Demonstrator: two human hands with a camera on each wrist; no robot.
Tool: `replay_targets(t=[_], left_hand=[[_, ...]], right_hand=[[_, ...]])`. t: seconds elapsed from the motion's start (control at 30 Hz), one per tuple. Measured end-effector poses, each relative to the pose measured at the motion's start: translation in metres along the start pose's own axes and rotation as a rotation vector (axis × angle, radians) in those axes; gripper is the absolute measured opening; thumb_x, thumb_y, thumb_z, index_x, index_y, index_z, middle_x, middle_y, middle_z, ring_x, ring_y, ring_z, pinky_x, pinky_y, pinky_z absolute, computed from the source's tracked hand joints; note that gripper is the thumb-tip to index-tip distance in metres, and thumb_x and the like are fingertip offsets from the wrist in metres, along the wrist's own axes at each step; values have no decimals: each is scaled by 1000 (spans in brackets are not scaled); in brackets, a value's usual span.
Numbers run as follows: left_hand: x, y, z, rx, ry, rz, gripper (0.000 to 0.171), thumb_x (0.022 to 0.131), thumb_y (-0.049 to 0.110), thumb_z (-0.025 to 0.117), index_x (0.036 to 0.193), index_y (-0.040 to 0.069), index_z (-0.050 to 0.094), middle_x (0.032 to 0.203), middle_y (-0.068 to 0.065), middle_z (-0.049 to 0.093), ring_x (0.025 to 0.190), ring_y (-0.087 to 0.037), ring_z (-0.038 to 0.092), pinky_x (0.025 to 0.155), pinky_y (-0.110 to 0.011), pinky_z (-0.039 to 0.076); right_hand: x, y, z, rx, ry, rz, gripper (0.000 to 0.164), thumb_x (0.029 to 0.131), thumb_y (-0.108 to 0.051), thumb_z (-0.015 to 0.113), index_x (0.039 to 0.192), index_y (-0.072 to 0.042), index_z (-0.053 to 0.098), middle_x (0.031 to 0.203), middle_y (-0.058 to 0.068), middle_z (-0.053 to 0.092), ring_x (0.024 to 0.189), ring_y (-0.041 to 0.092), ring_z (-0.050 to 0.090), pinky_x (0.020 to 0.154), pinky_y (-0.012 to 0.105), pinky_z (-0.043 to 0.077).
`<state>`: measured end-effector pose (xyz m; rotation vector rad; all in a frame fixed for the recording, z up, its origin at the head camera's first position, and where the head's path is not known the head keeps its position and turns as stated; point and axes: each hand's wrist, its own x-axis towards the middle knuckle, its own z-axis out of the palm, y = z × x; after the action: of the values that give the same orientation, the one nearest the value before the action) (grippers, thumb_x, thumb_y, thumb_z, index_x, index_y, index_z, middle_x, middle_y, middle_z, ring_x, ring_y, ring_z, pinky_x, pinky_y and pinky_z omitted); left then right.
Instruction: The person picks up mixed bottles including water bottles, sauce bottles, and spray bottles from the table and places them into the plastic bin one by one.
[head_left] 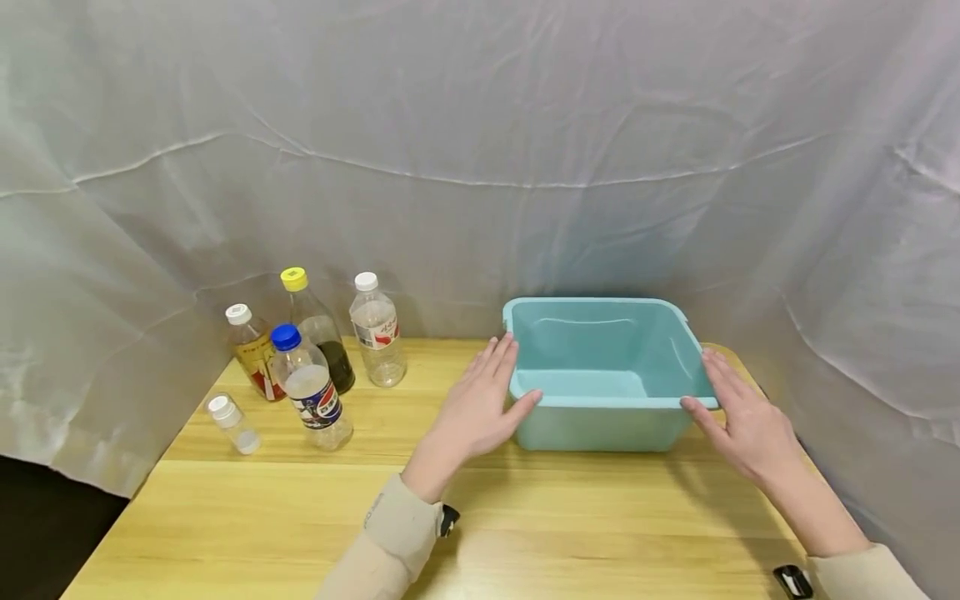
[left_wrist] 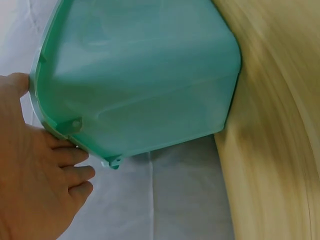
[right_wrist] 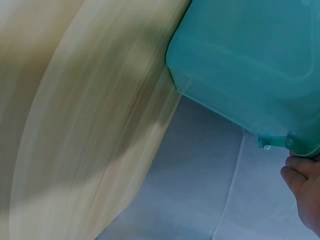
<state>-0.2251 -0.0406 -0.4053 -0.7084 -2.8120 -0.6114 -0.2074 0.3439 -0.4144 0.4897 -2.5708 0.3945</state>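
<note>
A light blue-green plastic tub (head_left: pixel 600 427) stands on the wooden table, its inside bare. My left hand (head_left: pixel 480 408) touches its near left corner, fingers straight along the side rim and thumb at the front rim. Across from it, my right hand (head_left: pixel 750 425) rests at the near right corner, with fingers extended along the rim and thumb in front. The left wrist view shows the left thumb and fingers spread at the rim of the tub (left_wrist: pixel 150 75). Only part of the right hand (right_wrist: pixel 307 190) appears in the right wrist view, its fingertips by the rim.
At the table's left stand several bottles: a blue-capped bottle (head_left: pixel 311 400), a yellow-capped bottle with dark liquid (head_left: pixel 333 354), a white-capped clear bottle (head_left: pixel 378 342), a labelled bottle (head_left: pixel 258 358) and a small white-capped bottle (head_left: pixel 234 425). A grey curtain (head_left: pixel 465 233) hangs behind the table (head_left: pixel 570 525).
</note>
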Motion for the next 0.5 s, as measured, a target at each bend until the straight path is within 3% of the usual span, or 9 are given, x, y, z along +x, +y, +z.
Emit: replay_targets(t=[0.17,0.3,0.4,0.5], left_hand=[[-15,-13,-9,12,18,-16,85,107,64,33,165,4,21,173,-9,14,160,-24,7,129,-38,12],[-28,-23,-16,12,39,-30,83,107,62,37,165,5,21,173,-10,16,160,-25,9,128,-40,14],[-37,-31,-22,-2,57,-34,82,107,60,40,165,5,21,173,-10,17,159,-25,10,128,-43,16],[-44,-38,-26,-18,82,-41,80,107,55,46,165,5,22,172,-10,20,159,-26,12,128,-44,17]], right_hand=[[4,-14,11,18,105,-83,65,104,-40,61,152,3,48,152,23,52,129,49,56,84,66,53],[7,-24,19,25,152,-126,63,106,-45,56,151,0,51,149,20,56,125,47,60,73,64,56],[10,-31,25,43,200,-164,68,108,-54,47,148,1,55,146,19,60,121,47,63,68,63,57],[14,-39,32,67,257,-214,78,108,-62,36,144,4,58,142,21,62,118,47,64,70,62,58]])
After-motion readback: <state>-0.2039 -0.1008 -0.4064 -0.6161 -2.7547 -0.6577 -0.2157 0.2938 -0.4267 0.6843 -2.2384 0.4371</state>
